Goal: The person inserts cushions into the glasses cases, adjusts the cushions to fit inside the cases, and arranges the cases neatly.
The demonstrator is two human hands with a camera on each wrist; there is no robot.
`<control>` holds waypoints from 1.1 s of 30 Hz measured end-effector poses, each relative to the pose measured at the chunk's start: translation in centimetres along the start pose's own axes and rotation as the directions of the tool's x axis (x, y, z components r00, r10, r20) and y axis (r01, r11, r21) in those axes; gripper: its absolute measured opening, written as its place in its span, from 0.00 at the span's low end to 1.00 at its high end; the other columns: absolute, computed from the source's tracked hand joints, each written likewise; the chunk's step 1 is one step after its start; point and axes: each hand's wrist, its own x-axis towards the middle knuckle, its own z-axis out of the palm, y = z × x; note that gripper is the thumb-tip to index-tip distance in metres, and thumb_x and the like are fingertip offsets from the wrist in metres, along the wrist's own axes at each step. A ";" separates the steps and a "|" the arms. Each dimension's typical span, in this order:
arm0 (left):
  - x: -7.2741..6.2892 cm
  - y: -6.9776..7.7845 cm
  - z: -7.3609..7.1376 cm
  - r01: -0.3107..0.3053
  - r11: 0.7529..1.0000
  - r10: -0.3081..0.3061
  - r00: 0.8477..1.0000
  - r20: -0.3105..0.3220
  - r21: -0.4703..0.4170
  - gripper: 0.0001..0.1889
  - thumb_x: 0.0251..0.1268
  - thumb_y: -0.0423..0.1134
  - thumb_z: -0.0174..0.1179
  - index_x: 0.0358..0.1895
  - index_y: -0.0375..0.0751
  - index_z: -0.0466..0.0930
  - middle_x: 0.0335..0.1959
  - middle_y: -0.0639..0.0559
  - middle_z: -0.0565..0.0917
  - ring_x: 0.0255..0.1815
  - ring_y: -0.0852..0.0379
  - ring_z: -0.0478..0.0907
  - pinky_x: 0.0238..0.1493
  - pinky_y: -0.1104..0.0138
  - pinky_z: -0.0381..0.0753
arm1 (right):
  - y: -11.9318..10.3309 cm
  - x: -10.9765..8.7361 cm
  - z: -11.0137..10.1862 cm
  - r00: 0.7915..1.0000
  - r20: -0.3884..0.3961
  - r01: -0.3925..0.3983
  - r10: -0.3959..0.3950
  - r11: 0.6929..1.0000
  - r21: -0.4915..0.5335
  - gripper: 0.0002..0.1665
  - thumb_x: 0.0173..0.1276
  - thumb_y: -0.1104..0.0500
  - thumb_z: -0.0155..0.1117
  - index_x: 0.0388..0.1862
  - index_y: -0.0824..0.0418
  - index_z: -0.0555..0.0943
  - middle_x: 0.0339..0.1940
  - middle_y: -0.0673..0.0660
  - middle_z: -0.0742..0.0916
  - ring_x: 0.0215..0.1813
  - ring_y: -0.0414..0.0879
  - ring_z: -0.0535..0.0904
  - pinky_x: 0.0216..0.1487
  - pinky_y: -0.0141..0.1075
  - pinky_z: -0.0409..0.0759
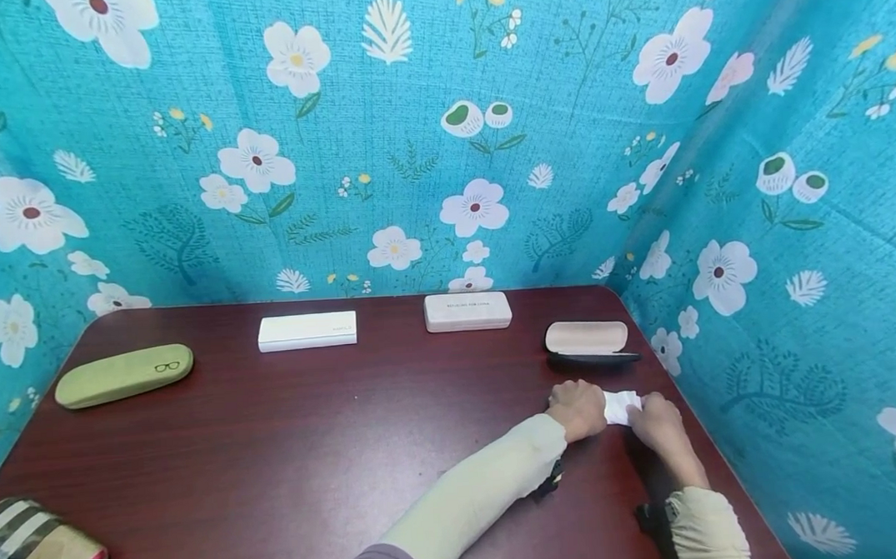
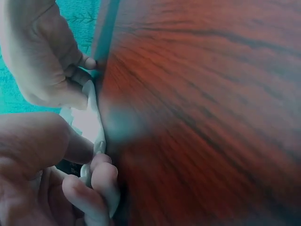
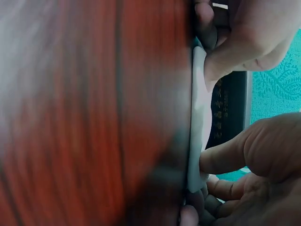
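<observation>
Both hands pinch a small folded white cloth (image 1: 620,407) at the right side of the table, one at each end. My left hand (image 1: 577,409) grips its left end, thumb on the near face. My right hand (image 1: 657,425) holds the right end between thumb and curled fingers. In the right wrist view the cloth (image 3: 201,113) looks like a thin folded strip close over the tabletop. Just beyond the hands lies an opened glasses case (image 1: 587,338) with a pale lining. Its dark outside (image 3: 228,108) bears gold lettering.
A green glasses case (image 1: 125,375) lies at the left, a white case (image 1: 308,331) and a pale case (image 1: 468,312) along the back. A plaid pouch (image 1: 42,547) sits at the near left corner. Flowered blue curtains (image 1: 382,149) border the dark red table (image 1: 275,454).
</observation>
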 end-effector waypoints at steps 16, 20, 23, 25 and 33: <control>-0.5 -4.0 -0.6 -0.037 0.961 0.015 0.996 -0.083 -0.273 0.12 0.62 0.46 0.62 0.22 0.47 0.79 0.26 0.53 0.85 0.26 0.56 0.79 0.25 0.61 0.75 | -1.6 0.0 0.3 0.998 -0.023 -0.052 0.054 0.993 0.103 0.20 0.72 0.61 0.58 0.49 0.81 0.77 0.39 0.74 0.84 0.36 0.58 0.77 0.36 0.43 0.76; -0.5 -4.5 -1.3 -0.052 0.944 0.012 0.992 -0.123 -0.324 0.16 0.69 0.48 0.56 0.23 0.46 0.79 0.29 0.51 0.86 0.27 0.55 0.80 0.25 0.61 0.75 | -2.0 0.0 -0.8 0.997 -0.060 -0.040 0.049 0.990 0.134 0.21 0.73 0.61 0.59 0.50 0.81 0.77 0.39 0.73 0.84 0.37 0.58 0.77 0.35 0.42 0.75; -0.3 -5.0 -2.2 -0.073 0.931 0.012 0.985 -0.170 -0.358 0.18 0.71 0.49 0.54 0.22 0.47 0.78 0.26 0.52 0.84 0.25 0.57 0.78 0.25 0.62 0.74 | -2.9 0.1 -1.9 0.995 -0.087 -0.026 0.039 0.988 0.149 0.20 0.74 0.60 0.59 0.50 0.79 0.77 0.37 0.72 0.83 0.37 0.58 0.77 0.34 0.41 0.74; -0.2 -5.4 -2.8 -0.084 0.922 0.007 0.980 -0.200 -0.378 0.20 0.72 0.50 0.54 0.20 0.47 0.77 0.23 0.53 0.82 0.24 0.58 0.76 0.25 0.63 0.74 | -3.6 0.2 -2.5 0.995 -0.099 -0.011 0.027 0.987 0.162 0.20 0.74 0.59 0.58 0.50 0.79 0.77 0.35 0.70 0.82 0.37 0.58 0.76 0.33 0.40 0.72; 0.2 -6.7 -4.4 -0.096 0.904 -0.025 0.961 -0.275 -0.416 0.23 0.73 0.52 0.54 0.18 0.47 0.73 0.18 0.53 0.78 0.24 0.56 0.77 0.27 0.62 0.75 | -5.7 1.3 -3.8 0.987 -0.151 0.077 -0.053 0.984 0.159 0.17 0.75 0.60 0.58 0.47 0.78 0.78 0.30 0.66 0.81 0.34 0.56 0.75 0.31 0.39 0.69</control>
